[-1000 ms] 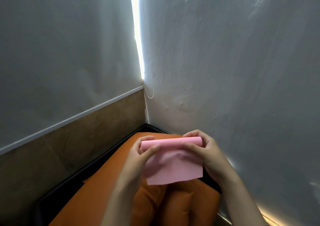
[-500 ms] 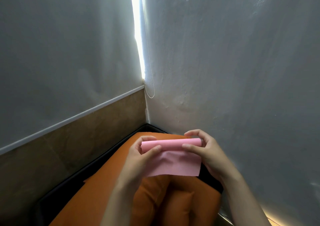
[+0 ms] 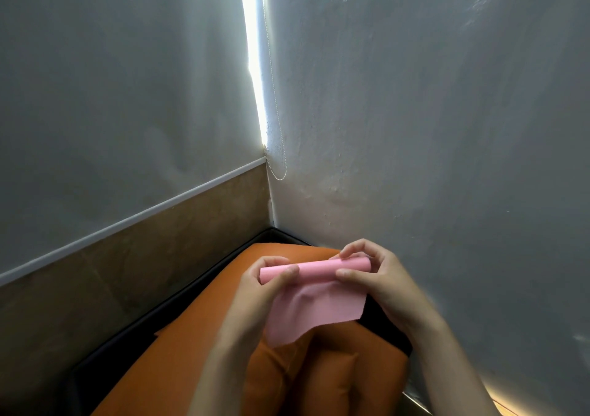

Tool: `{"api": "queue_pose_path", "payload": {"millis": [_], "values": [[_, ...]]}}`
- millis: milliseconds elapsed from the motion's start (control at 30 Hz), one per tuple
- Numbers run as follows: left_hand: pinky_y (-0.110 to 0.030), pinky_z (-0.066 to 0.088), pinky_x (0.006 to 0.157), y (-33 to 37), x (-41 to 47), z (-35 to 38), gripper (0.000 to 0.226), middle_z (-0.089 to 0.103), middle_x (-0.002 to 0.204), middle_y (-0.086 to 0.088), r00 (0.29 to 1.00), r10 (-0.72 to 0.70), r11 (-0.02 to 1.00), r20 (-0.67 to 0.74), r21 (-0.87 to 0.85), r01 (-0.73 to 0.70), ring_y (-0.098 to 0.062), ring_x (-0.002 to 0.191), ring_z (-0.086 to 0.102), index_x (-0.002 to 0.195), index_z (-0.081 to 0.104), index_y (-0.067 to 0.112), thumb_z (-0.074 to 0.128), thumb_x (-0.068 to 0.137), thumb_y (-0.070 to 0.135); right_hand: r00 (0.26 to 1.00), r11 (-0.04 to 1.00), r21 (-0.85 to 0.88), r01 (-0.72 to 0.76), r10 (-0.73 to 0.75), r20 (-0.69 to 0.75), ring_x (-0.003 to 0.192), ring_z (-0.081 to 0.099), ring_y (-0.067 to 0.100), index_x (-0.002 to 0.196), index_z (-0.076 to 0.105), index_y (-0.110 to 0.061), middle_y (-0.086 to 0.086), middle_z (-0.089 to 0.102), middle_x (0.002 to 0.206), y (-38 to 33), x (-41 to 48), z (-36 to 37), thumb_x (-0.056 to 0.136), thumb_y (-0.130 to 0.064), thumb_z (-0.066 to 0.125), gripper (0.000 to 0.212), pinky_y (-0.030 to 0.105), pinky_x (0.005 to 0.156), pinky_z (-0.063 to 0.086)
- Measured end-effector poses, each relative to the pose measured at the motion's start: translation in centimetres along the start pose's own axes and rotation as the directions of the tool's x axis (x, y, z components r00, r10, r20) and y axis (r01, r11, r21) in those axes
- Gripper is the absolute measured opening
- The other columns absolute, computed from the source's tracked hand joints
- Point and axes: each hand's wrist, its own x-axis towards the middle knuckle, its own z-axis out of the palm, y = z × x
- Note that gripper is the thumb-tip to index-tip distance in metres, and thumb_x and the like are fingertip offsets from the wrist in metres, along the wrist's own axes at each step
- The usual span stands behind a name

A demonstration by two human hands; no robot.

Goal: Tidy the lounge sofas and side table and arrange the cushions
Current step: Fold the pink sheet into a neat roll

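Observation:
A pink cloth (image 3: 314, 307) is held in front of me, its top edge rolled into a tube and its lower part hanging loose. My left hand (image 3: 258, 291) pinches the left end of the roll with thumb and fingers. The roll's right end sits between the fingers and thumb of my right hand (image 3: 380, 280). Below the hands lies an orange sofa (image 3: 198, 345) with a dark frame, pushed into the room's corner. An orange cushion (image 3: 322, 380) lies on the sofa under the cloth.
Grey walls meet in a corner straight ahead, with a bright strip of light (image 3: 253, 64) and a thin bead cord (image 3: 276, 121) hanging there. A brown panel (image 3: 111, 272) under a white rail runs along the left wall behind the sofa.
The loose part of the pink cloth hangs differently: its bottom edge was straight and is now slanted, lower on the left. Both hands stay on the roll at about the same place.

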Motion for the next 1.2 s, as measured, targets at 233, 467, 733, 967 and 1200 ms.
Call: {"api": "queue_pose_path", "payload": {"millis": [233, 467, 733, 967, 1200], "values": [[-0.033, 0.055, 0.061, -0.14, -0.21, 0.02, 0.027, 0.067, 0.087, -0.006, 1.000, 0.026, 0.997, 0.007, -0.068, -0.026, -0.023, 0.075, 0.066, 0.085, 0.068, 0.027, 0.080, 0.060, 0.030, 0.999, 0.998, 0.037, -0.050, 0.050, -0.016, 0.078, 0.066, 0.018, 0.098, 0.068, -0.019, 0.005, 0.068, 0.085, 0.13, -0.12, -0.03, 0.066, -0.020, 0.087, 0.037, 0.036, 0.072, 0.056], [-0.037, 0.057, 0.068, -0.39, -0.09, -0.08, 0.051, 0.065, 0.104, -0.015, 0.997, -0.078, 0.992, 0.027, -0.096, 0.081, -0.030, 0.090, 0.067, 0.106, 0.064, 0.019, 0.082, 0.059, 0.029, 0.999, 1.000, -0.003, 0.002, -0.002, -0.040, 0.074, 0.063, 0.016, 0.089, 0.068, -0.020, 0.001, 0.067, 0.080, 0.30, -0.30, -0.12, 0.076, -0.001, 0.078, 0.025, 0.030, 0.064, 0.053], [-0.037, 0.056, 0.082, -0.17, -0.13, 0.31, 0.042, 0.072, 0.097, -0.012, 0.999, -0.047, 0.987, 0.025, -0.153, 0.050, -0.026, 0.093, 0.069, 0.105, 0.065, 0.011, 0.076, 0.067, 0.026, 1.000, 0.999, 0.044, 0.017, -0.016, -0.023, 0.075, 0.062, 0.014, 0.090, 0.067, -0.020, -0.001, 0.068, 0.083, 0.57, -0.07, -0.21, 0.071, 0.005, 0.078, 0.034, 0.028, 0.063, 0.052], [-0.034, 0.056, 0.076, -0.57, 0.22, 0.35, 0.041, 0.069, 0.093, -0.013, 0.999, 0.011, 0.982, 0.036, -0.191, -0.004, -0.022, 0.088, 0.067, 0.103, 0.064, 0.007, 0.083, 0.068, 0.012, 0.995, 0.997, 0.052, -0.056, 0.060, -0.084, 0.070, 0.063, 0.016, 0.092, 0.069, -0.026, 0.006, 0.068, 0.081, 0.85, 0.14, -0.20, 0.064, -0.025, 0.080, 0.030, 0.030, 0.062, 0.051], [-0.030, 0.051, 0.060, -0.63, 0.71, 0.44, 0.033, 0.066, 0.079, -0.004, 0.999, -0.041, 0.981, 0.025, -0.190, 0.045, -0.017, 0.073, 0.064, 0.086, 0.068, 0.016, 0.079, 0.062, 0.036, 0.998, 1.000, -0.029, -0.010, 0.008, -0.055, 0.076, 0.062, 0.015, 0.082, 0.068, -0.020, 0.006, 0.071, 0.088, 0.89, 0.19, -0.45, 0.064, -0.021, 0.082, 0.022, 0.033, 0.068, 0.050]]}}
